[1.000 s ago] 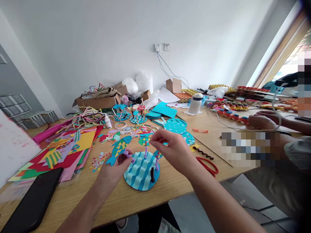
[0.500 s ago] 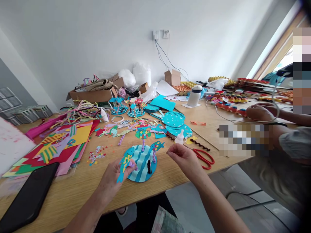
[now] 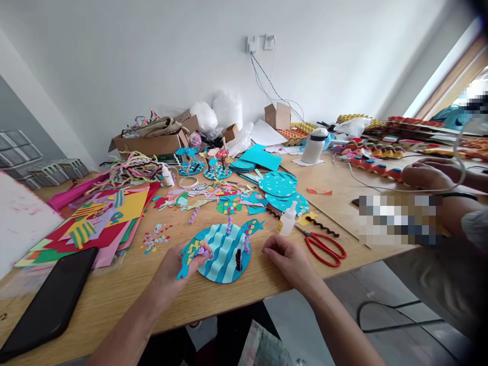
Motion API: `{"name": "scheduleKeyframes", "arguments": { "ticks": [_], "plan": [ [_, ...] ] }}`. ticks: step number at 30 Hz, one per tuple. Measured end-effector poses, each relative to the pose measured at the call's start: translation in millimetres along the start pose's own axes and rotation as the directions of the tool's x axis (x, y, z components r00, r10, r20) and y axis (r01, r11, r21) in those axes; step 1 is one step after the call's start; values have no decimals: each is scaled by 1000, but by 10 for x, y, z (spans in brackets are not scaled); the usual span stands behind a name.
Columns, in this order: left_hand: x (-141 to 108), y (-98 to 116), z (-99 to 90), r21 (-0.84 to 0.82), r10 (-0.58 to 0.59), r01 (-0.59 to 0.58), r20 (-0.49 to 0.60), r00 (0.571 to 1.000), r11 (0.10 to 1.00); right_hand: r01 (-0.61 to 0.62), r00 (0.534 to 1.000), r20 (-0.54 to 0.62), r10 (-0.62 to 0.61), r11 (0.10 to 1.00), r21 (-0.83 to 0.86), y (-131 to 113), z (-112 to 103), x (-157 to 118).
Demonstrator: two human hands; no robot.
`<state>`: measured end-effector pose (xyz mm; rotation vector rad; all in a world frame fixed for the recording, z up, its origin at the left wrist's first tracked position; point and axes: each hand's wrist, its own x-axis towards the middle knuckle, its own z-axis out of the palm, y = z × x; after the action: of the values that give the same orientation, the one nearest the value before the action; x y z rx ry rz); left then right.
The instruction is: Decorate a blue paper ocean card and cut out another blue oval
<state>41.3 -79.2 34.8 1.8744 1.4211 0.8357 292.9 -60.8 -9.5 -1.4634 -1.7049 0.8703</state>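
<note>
Smartphone [image 3: 51, 305], black, rectangular, flat on wooden worktop [image 3: 114, 333], left of left hand [image 3: 171, 270]. Stack of coloured paper sheets [image 3: 133, 203] beyond phone, also left of that hand. Left hand clamped on blue-and-yellow paper fish [image 3: 189, 251] with fuzzy purple stem [image 3: 205, 251]. Round blue striped paper disc [image 3: 219, 254] just right of left hand; green spotted paper fish [image 3: 230, 208] and blue spotted paper fish [image 3: 252, 226] upright on it. Right hand [image 3: 285, 254] right of disc, fingers curled, tips together. Clear plastic glue bottle [image 3: 287, 223] just beyond right hand; red-handled metal scissors [image 3: 326, 250] to its right.
</note>
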Motion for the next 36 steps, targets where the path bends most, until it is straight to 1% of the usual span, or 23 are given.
{"name": "scheduleKeyframes", "arguments": {
  "ticks": [3, 8, 12, 15, 18, 22, 25, 31, 36],
  "plan": [
    [32, -30, -15, -20, -26, 27, 16, 1000, 999, -13, 1000, 11, 13, 1000, 5, 21, 6, 3],
    [49, -60, 4, 0, 9, -9, 84, 996, 1000, -8, 1000, 17, 8, 1000, -26, 78, 12, -2],
    [84, -78, 12, 43, -10, 6, 94, 996, 999, 5, 1000, 17, -5, 999, -32, 85, 16, -10],
    [108, -75, 11, 87, 26, -37, 126, 992, 996, 9, 1000, 23, -8, 999, -48, 57, 19, -14],
    [114, -68, 21, 109, 76, -89, 122, 990, 990, 9, 1000, 20, -8, 999, -47, 30, 21, -17],
    [112, -96, 42, 111, 112, -125, 121, 986, 986, -2, 1000, 7, 3, 999, -53, 28, 19, -24],
    [107, -133, 48, 129, 135, -152, 127, 983, 980, 3, 1000, 18, -2, 998, -63, 43, 16, -32],
    [90, -174, 65, 179, 145, -167, 133, 980, 969, 11, 1000, 26, -10, 997, -77, 72, 18, -45],
    [90, -175, 93, 139, 135, -155, 143, 980, 978, 26, 1000, 14, -26, 998, -50, 100, 24, -43]
  ]
}}
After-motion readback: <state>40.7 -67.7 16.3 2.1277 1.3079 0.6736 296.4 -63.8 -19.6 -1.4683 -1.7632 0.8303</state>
